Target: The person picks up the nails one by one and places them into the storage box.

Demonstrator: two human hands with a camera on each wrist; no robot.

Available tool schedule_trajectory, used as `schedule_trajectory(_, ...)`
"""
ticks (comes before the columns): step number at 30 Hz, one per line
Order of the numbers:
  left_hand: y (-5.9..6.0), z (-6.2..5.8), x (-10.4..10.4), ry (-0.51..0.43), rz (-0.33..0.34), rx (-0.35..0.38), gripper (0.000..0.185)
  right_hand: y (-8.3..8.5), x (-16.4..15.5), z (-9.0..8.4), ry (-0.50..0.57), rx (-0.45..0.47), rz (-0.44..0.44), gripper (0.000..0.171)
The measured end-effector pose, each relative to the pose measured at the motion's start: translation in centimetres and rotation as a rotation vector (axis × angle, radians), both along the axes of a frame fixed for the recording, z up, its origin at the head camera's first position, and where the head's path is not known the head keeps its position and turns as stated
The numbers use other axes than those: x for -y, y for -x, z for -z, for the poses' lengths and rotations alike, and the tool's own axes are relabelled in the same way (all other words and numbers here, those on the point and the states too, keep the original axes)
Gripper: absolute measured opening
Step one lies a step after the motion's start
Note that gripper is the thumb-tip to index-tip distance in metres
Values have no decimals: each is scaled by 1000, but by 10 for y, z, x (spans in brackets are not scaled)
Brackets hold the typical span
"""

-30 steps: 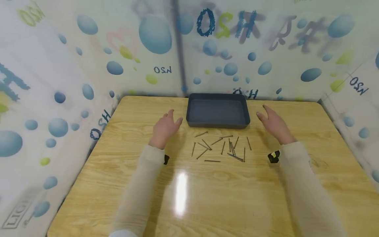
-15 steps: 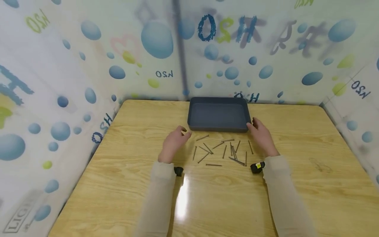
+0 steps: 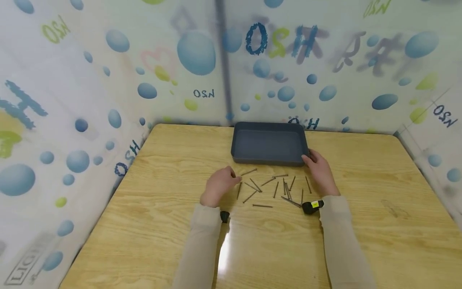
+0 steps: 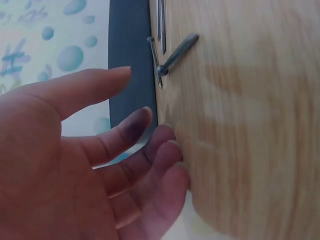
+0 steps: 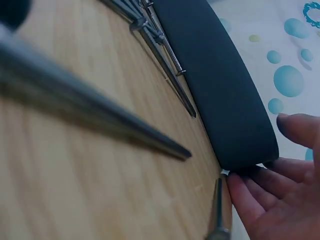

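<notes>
My left hand (image 3: 219, 185), fingers loosely curled and empty, rests on the bench (image 3: 144, 224) just left of the scattered nails (image 3: 274, 186). My right hand (image 3: 319, 171), fingers relaxed, touches the near right corner of the dark tray (image 3: 268, 143). The nails lie just in front of the tray.

A light wooden table (image 3: 151, 224) with rounded corners stands boxed in on three sides by white sheeting (image 3: 90, 68) printed with blue bubbles, green blobs and mirrored lettering. A dark pole (image 3: 224, 60) shows dimly behind the back sheet. Overhead light glares off the varnish (image 3: 223, 245).
</notes>
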State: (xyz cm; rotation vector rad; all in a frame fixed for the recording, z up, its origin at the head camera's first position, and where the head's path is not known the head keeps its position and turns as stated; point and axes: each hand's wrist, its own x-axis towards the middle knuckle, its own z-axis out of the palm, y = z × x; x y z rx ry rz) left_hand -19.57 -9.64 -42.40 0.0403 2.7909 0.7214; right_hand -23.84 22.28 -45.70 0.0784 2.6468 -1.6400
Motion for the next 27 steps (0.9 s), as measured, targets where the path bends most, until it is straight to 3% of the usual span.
schedule_trajectory(7,-2,-4,-11,107,65,14,24,3,-3,0,62,-7,18,58)
schedule_trajectory(12,-8,-5,-14,177,99,35,15,3,-5,6,99,8,26,59)
schedule_trajectory(19,-8,-4,-17,245,123,11,10,1,-5,6,99,33,53,63)
schedule_trajectory(27,-8,-10,-17,349,110,99,20,2,-2,4,85,34,48,63)
